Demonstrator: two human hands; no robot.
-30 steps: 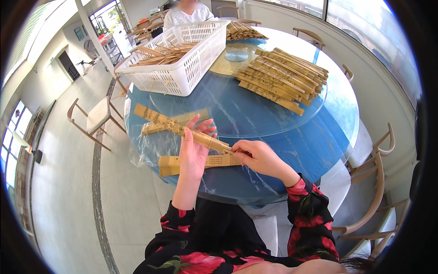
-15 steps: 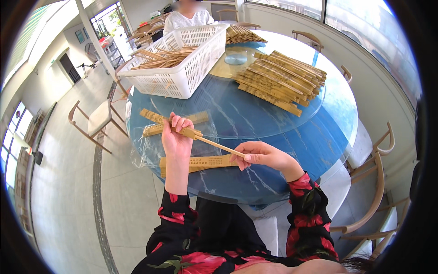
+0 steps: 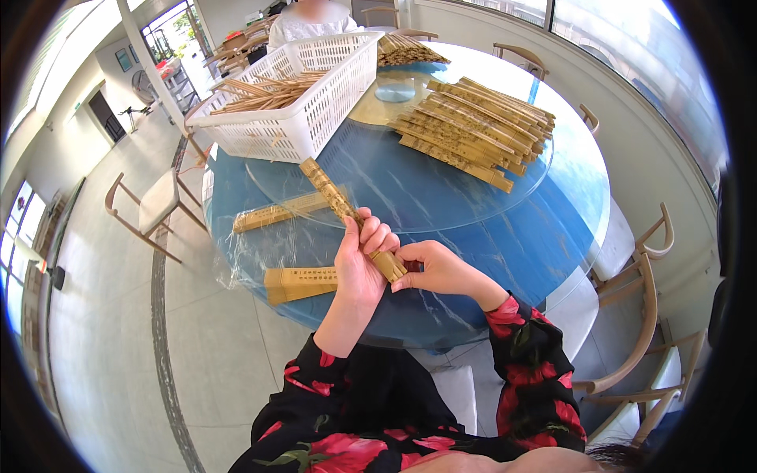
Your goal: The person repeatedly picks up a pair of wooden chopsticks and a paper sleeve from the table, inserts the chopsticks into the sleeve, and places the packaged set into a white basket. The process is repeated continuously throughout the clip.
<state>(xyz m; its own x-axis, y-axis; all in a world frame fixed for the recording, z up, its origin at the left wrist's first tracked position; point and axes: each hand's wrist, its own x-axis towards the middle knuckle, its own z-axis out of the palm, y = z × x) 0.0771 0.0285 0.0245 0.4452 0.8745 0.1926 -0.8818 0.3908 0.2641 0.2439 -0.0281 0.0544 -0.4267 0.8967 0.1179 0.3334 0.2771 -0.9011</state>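
Far left there's a wooden chair (image 3: 162,206) w/ a pale seat, a bit off from the round table (image 3: 505,252) (blue cover, glass top). On the table's left edge, a clear plastic wrapper (image 3: 248,251) w/ a flat bundle of tan sleeves (image 3: 276,214) by it, & nearer the person, a fanned stack of sleeves (image 3: 300,284), partly behind the L wrist. White slotted basket (image 3: 335,102) sits behind those, loose chopsticks (image 3: 272,93) in it; someone in a white top (image 3: 306,30) is on its far side.

Mid-table = the main thing: a paper chopstick sleeve (image 3: 335,197), long & slim, tan/gold w/ dark mottled print, near end looks notched. It's held up over the table, long axis on a diagonal: far end up-left toward the basket, near end down-right toward the person. L hand (image 3: 361,272) is wrapped round its lower half, fingers curled over, so most of the printed length sticks out past the thumb. R hand (image 3: 434,268) is right up vs the L, thumb + fingers pinching the sleeve's near end; can't tell exactly how the hidden fingertips sit.

Further R, a big layered pile of printed sleeves (image 3: 473,130), then more wooden chairs (image 3: 650,315) tbh.
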